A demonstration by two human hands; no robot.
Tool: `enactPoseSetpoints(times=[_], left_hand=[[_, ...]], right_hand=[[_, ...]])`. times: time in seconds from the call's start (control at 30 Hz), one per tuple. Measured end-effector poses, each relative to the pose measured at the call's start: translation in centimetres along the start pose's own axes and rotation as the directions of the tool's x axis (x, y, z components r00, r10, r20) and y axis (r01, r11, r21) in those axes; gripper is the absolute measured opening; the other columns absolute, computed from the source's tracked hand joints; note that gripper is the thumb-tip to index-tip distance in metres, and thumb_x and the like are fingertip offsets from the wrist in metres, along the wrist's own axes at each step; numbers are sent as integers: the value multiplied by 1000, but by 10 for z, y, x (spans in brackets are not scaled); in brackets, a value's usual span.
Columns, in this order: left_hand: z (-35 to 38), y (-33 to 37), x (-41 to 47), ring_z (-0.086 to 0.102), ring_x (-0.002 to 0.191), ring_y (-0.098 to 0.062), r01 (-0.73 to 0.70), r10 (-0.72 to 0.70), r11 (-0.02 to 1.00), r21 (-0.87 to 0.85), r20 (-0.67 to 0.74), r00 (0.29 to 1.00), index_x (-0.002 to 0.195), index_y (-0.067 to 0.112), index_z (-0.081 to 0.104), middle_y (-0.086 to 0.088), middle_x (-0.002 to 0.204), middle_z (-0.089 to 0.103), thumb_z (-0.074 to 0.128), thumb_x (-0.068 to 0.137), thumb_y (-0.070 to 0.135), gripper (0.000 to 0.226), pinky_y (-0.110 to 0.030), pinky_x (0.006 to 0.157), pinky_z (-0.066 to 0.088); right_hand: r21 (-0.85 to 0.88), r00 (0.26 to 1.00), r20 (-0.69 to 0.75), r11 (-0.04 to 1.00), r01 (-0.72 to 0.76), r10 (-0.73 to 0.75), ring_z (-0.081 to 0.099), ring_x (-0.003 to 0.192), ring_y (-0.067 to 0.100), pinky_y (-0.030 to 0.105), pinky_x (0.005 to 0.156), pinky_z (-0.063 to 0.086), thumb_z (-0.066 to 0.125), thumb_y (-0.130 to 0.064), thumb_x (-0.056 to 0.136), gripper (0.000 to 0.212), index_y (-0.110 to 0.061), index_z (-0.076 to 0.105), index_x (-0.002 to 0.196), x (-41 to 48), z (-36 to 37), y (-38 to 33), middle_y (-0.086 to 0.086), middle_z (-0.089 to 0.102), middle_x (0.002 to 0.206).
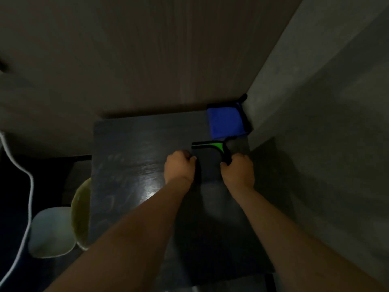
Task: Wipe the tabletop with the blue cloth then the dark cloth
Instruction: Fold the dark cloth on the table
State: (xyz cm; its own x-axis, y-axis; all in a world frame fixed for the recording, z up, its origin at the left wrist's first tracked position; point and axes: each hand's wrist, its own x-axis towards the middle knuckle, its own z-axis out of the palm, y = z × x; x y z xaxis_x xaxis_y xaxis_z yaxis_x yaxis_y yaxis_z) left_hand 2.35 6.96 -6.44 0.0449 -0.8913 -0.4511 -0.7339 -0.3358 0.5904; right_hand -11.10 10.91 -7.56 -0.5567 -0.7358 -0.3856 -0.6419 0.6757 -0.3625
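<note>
Very dim, low contrast. One glare spot on dark tabletop (150, 193) near center, light from above. Soft throughout, noisy in shadows; wide-angle bending at edges. Left side nearly black.

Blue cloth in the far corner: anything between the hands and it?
Yes. A green-and-black squeegee-like tool lies just in front of the blue cloth, between it and the left hand; the right hand appears to grip its handle.

dark cloth (207, 165) edges lost in gloom, white cable (32, 186) cut by left edge
</note>
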Motion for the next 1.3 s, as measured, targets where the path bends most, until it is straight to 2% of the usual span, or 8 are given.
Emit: enactPoseSetpoints(times=[0.17,0.43,0.63,0.73,0.9,1.13,1.23,1.3], left_hand=[[4,10,2,66,89,-29,129,-129,991,-27,4,992,82,5,69,-15,91,70,72,82,21,16,-28,74,49],[6,28,-10,64,83,-27,112,-113,993,-44,-28,993,82,11,65,-13,89,68,67,81,19,8,-33,76,54],[-6,49,-2,65,89,-25,53,-68,987,-151,-96,993,87,14,63,-10,90,69,68,81,21,11,-32,79,51],[-12,71,17,64,93,-26,10,-31,985,-172,-120,992,91,12,66,-11,94,70,67,81,20,13,-30,81,49],[-16,101,53,63,96,-28,-68,57,990,-124,-98,994,90,12,67,-12,100,70,66,80,19,12,-29,82,49],[-2,97,83,67,90,-31,-81,73,990,-118,-73,995,77,20,63,-14,93,71,68,79,17,6,-40,84,54],[5,95,88,65,91,-27,-90,82,991,-101,-77,994,87,11,66,-13,96,70,66,83,14,5,-31,82,52],[8,94,91,63,91,-23,-101,94,991,-90,-80,992,93,7,66,-12,97,68,64,86,13,10,-26,77,47]], right_hand=[[7,993,103,998,-56,55,59,89,21,28,64,42,57,-23,93,16,-10,60,102,6,0,-10,7,61,100],[-77,981,93,981,176,-168,42,56,3,19,48,25,55,-23,92,18,-23,47,77,3,-27,0,-7,45,68],[-67,964,19,962,265,-264,46,60,14,25,48,27,54,-22,91,19,-17,44,76,20,-66,-16,2,48,70],[-107,946,-66,945,310,-318,57,72,24,30,58,40,55,-15,90,7,-9,54,87,50,-83,-29,10,57,78],[-480,935,-4,820,310,-355,62,96,31,34,67,41,45,-4,96,20,-1,58,110,94,-99,-57,17,65,104],[-605,914,49,716,347,-402,63,97,32,37,63,38,34,4,98,27,7,47,121,116,-91,-66,21,64,107],[-587,923,65,733,343,-379,64,92,30,33,62,37,35,6,97,29,10,42,125,125,-81,-61,20,61,89],[-618,898,-6,708,342,-440,65,61,25,24,49,29,66,13,78,19,11,58,95,122,-77,-58,17,56,61]])
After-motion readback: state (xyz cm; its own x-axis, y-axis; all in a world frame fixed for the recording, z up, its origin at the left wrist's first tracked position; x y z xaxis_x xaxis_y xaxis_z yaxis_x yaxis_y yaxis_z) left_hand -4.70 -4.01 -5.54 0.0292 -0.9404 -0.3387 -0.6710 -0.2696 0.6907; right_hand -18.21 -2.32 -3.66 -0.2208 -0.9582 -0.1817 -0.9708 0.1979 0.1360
